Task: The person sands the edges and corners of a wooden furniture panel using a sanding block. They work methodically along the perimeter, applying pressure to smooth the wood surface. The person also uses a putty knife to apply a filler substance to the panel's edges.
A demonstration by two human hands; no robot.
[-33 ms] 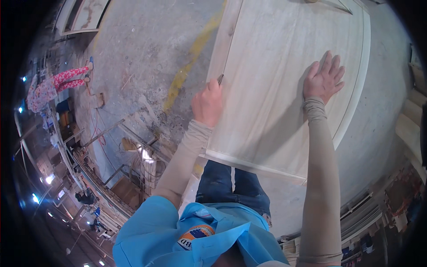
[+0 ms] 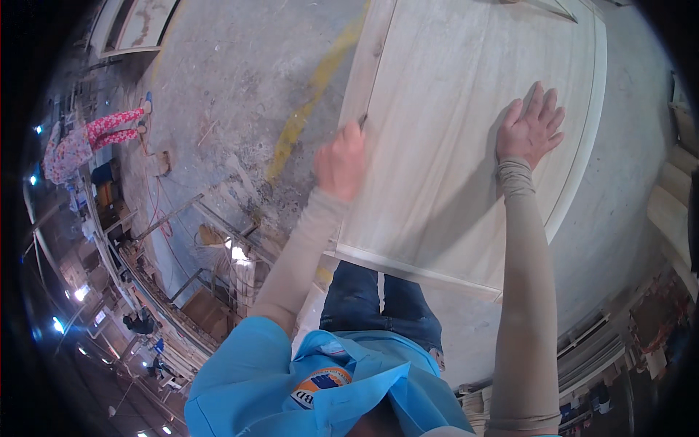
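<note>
A large pale wooden panel (image 2: 429, 153) with framed edges lies in front of me. Near its left side, my left hand (image 2: 341, 162) is closed around a small dark thin tool (image 2: 362, 121). Only the tool's short end shows past my fingers, at the seam between the left frame strip (image 2: 364, 65) and the panel's middle; the rest is hidden in my fist. My left hand is slightly smeared by motion. Flat on the panel's right part rests my right hand (image 2: 530, 131), fingers spread, with nothing in it.
Another person (image 2: 95, 138) in patterned red trousers stands far left. A yellow line (image 2: 298, 124) marks the concrete floor. Frames and wood pieces (image 2: 211, 306) crowd the lower left. Pale curved pieces (image 2: 673, 197) stand at the right edge. A thin object (image 2: 546, 9) lies at the panel's far end.
My left hand and the small dark tool have shifted slightly away from me along the seam. My right hand has stayed in place.
</note>
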